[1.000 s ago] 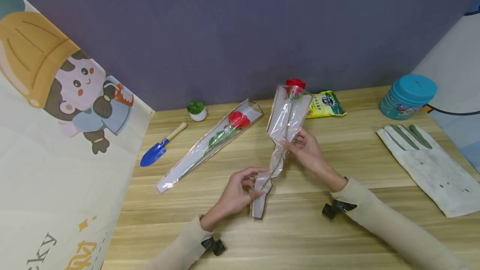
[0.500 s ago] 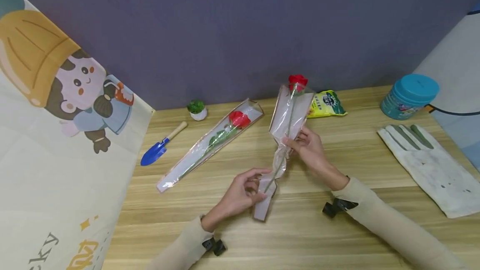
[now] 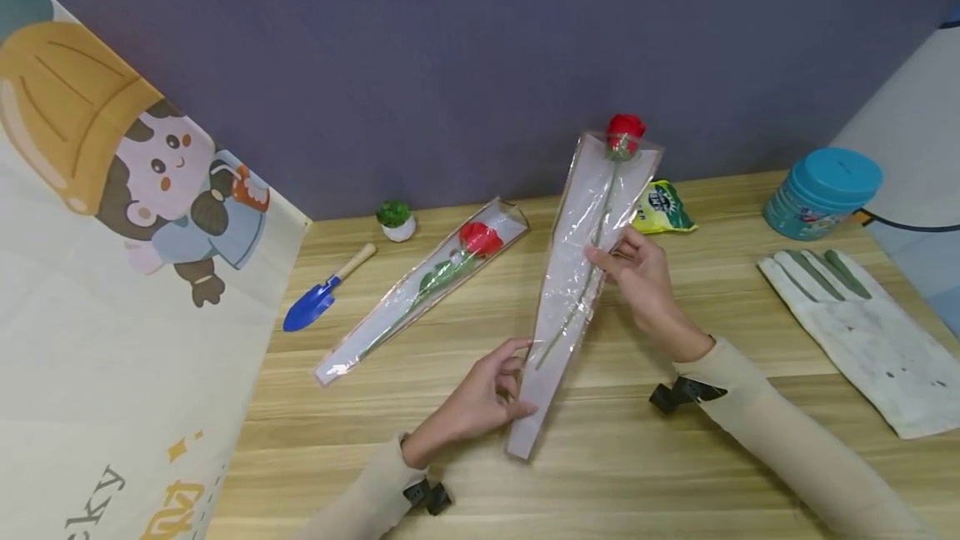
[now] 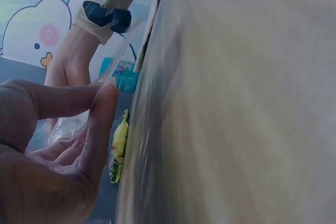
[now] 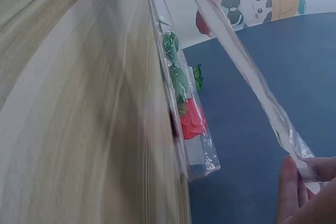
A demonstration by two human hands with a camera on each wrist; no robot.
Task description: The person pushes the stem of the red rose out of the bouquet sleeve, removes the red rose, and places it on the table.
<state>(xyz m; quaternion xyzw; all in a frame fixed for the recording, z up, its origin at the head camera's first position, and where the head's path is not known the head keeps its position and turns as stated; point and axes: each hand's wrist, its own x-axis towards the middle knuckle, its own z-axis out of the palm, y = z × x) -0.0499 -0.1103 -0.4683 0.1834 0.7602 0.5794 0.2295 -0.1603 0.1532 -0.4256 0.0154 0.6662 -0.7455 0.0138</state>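
Left hand: thumb and fingers [image 3: 480, 394] pinch the narrow lower end of a clear-fronted sleeve, above the middle of the wooden worktop [image 3: 600, 457].
Right hand: farther up, it pinches [image 3: 651, 290] the sleeve's right side, thumb over the front, fingers partly hidden.
Held sleeve: tilted, pale-backed [image 3: 562, 273]; it contains a rose [image 3: 625, 130], the green stem visible through the film, the red bloom standing partly past the wide end's rim.
Lying sleeve: left of the held one, flat [image 3: 343, 359], wide end towards the worktop's far edge; a second red rose [image 3: 480, 240] is wholly inside.
Left wrist view: shows film squeezed between thumb and fingertip, a grip the head view shows less closely.
Right wrist view: shows the held sleeve edge-on, clear of the worktop, and the second rose's leaves close up.
Work glove: pale, apparently cloth [image 3: 862, 340], along the worktop's right edge.
Trowel: blue blade, wooden handle [image 3: 326, 288], near the left edge.
Yellow-green packet: at the far edge [image 3: 663, 207], its left part blocked by the held sleeve.
Blue tub: lidded, contents hidden [image 3: 821, 194], by the far right corner.
White pot: holds a small green plant [image 3: 393, 213], near the far left corner.
Dark panel: rises behind the far edge [image 3: 450, 65].
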